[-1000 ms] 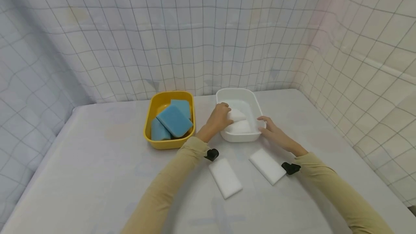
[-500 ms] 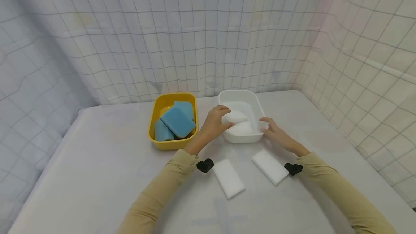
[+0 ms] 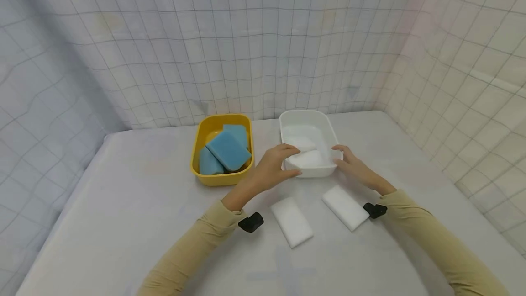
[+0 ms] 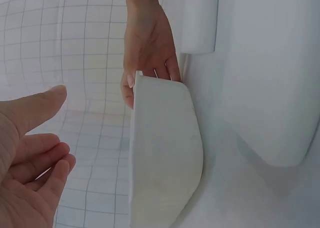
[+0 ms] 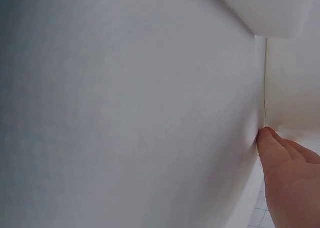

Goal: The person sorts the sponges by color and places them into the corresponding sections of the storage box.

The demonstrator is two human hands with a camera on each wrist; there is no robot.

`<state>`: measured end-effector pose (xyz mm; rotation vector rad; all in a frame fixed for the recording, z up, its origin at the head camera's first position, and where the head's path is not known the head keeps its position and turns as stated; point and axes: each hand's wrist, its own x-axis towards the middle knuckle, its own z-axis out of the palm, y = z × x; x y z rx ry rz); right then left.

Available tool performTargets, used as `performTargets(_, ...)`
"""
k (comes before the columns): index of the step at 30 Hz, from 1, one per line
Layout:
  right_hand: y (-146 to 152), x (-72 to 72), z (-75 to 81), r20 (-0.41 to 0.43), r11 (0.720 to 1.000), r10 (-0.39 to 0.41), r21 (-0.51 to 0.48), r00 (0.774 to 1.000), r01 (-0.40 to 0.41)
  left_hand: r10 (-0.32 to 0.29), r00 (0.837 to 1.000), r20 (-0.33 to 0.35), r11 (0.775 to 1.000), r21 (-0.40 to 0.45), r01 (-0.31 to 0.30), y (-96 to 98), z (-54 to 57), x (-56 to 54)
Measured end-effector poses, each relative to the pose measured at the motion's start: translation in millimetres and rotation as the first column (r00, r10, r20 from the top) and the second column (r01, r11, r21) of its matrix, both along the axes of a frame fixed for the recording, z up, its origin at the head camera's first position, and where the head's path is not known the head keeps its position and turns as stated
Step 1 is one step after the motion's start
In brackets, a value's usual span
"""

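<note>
A white plastic container (image 3: 309, 172) stands toward the back of the table, with white sponges (image 3: 306, 159) lying in its near part. My right hand (image 3: 356, 168) grips its near right corner, fingers at the rim. At the near left corner, my left hand (image 3: 273, 168) hovers with thumb and fingers spread apart and nothing between them; the left wrist view has this hand (image 4: 30, 158) apart from the container wall (image 4: 162, 148). In front lie two white sponges: one on the left (image 3: 291, 222), another on the right (image 3: 346, 207) near my right wrist.
Left of the white container is a yellow container (image 3: 222, 180) with several blue sponges (image 3: 228, 150) in it. A gridded cloth (image 3: 230, 58) hangs behind and at both sides of the white-covered table (image 3: 135, 204).
My left hand has drawn back from inside the white container toward its near left corner, and its fingers have spread. My right hand stays at the rim. The view has shifted slightly.
</note>
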<state>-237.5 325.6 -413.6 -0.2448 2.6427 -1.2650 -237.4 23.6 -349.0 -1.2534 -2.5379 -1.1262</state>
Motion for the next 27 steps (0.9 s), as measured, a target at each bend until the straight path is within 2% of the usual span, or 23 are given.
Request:
performTargets(3, 2, 0.4, 2.5, 0.005, 1.0, 0.007, -0.01, 1.0, -0.007, -0.045, 0.999, 0.016, 0.999, -0.01, 0.045, -4.1, 0.5, 9.4)
performTargets(7, 3, 1.4, 1.8, 0.007, 1.0, 0.014, -0.017, 1.0, -0.014, -0.062, 0.995, 0.077, 0.997, -0.04, 0.065, -9.3, -2.6, 18.4)
performTargets(12, 2, 1.9, 4.1, 0.015, 1.0, 0.02, -0.012, 1.0, -0.02, -0.098, 0.984, 0.152, 0.993, -0.048, 0.106, -15.5, -13.9, 19.3)
performTargets(17, -3, -1.5, 6.6, 0.022, 1.0, 0.011, 0.01, 1.0, -0.011, -0.166, 0.95, 0.266, 0.976, -0.097, 0.197, -24.0, -29.1, 14.2)
performTargets(23, -9, -6.4, 5.2, 0.016, 1.0, 0.024, 0.006, 1.0, -0.024, -0.195, 0.922, 0.335, 0.949, -0.173, 0.264, -34.9, -36.7, 10.0)
performTargets(27, -1, -2.4, 3.7, 0.011, 1.0, -0.008, 0.026, 1.0, 0.008, -0.249, 0.884, 0.396, 0.923, -0.179, 0.34, -30.5, -42.2, 5.3)
